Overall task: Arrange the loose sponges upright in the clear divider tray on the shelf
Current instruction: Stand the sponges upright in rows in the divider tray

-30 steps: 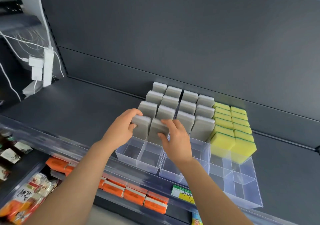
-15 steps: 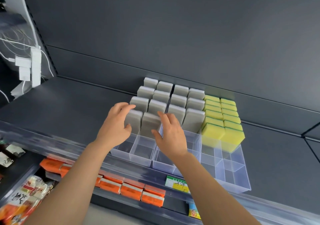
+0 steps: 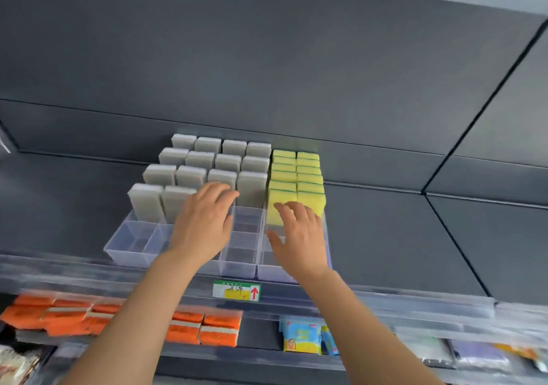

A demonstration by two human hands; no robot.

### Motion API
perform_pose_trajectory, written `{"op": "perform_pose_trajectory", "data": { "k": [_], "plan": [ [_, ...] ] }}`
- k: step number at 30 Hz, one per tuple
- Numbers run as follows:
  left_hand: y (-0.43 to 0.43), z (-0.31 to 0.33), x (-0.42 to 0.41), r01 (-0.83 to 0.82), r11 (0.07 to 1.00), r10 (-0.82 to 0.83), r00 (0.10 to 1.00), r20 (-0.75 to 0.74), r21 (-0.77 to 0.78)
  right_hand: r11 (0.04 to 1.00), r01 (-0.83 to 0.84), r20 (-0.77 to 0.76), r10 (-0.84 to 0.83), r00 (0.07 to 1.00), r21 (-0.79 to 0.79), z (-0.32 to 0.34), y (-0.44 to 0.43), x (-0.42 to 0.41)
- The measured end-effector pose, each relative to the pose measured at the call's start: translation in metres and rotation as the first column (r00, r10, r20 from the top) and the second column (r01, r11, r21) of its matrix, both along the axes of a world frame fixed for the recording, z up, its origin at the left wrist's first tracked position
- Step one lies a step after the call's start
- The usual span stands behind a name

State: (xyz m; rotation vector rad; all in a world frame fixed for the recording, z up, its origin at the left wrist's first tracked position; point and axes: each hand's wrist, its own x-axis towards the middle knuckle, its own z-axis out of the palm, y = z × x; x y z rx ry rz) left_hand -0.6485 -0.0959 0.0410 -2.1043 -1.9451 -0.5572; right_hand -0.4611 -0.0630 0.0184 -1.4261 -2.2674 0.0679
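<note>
The clear divider tray (image 3: 127, 254) sits on the dark shelf (image 3: 74, 195). Its 12 o'clock end is close to the back panel (image 3: 267, 58) and its 6 o'clock wall is just behind the clear rail (image 3: 59, 269) along the shelf's front edge. Bare shelf runs out from the tray toward 9 o'clock and toward 3 o'clock.

Grey sponges (image 3: 189, 174) stand upright in four columns that fill the tray's back and left. Yellow sponges (image 3: 308, 177) stand in two tighter columns at the 3 o'clock side. The compartments toward 6 o'clock show only their transparent floors and thin partition walls.

The left hand (image 3: 204, 224) reaches over the third grey column with its fingers straight and close together, their tips at the front sponges. Whether they press the sponges cannot be told. The right hand (image 3: 299, 236) hovers at the front of the yellow columns with fingers spread and thumb out toward 9 o'clock, the fingertips at the nearest yellow face. Neither hand holds anything.

The tray is glossy, hard-edged plastic. The grey sponges are matte rectangular blocks with softened corners. The yellow ones are foam with a thin green layer. The shelf and panel are flat matte grey.

Below the rail at 6 o'clock hangs a green-edged price label (image 3: 236, 290). Under it lie orange packets (image 3: 201, 325) and blue and yellow packets (image 3: 299, 337).
</note>
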Motion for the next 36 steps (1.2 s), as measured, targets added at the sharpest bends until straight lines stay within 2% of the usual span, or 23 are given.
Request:
{"op": "perform_pose_trajectory", "data": {
  "k": [6,16,27,36],
  "plan": [
    [-0.001,-0.005,0.109,0.104,0.990,-0.108,0.994,-0.034,-0.090,0.989,0.146,0.085,-0.144,0.986,-0.022,-0.002,-0.022,0.126],
    [-0.007,-0.020,0.286,0.266,0.954,-0.276,0.960,-0.055,-0.141,0.921,0.383,0.196,-0.363,0.911,-0.074,-0.012,-0.069,0.314],
    [0.032,-0.029,0.461,0.503,0.841,-0.523,0.850,-0.061,-0.202,0.786,0.602,0.176,-0.579,0.796,-0.142,-0.018,-0.085,0.475],
    [0.111,-0.029,0.599,0.632,0.751,-0.645,0.764,-0.008,-0.188,0.671,0.732,0.166,-0.713,0.681,-0.119,-0.018,-0.030,0.602]
  ]
}}
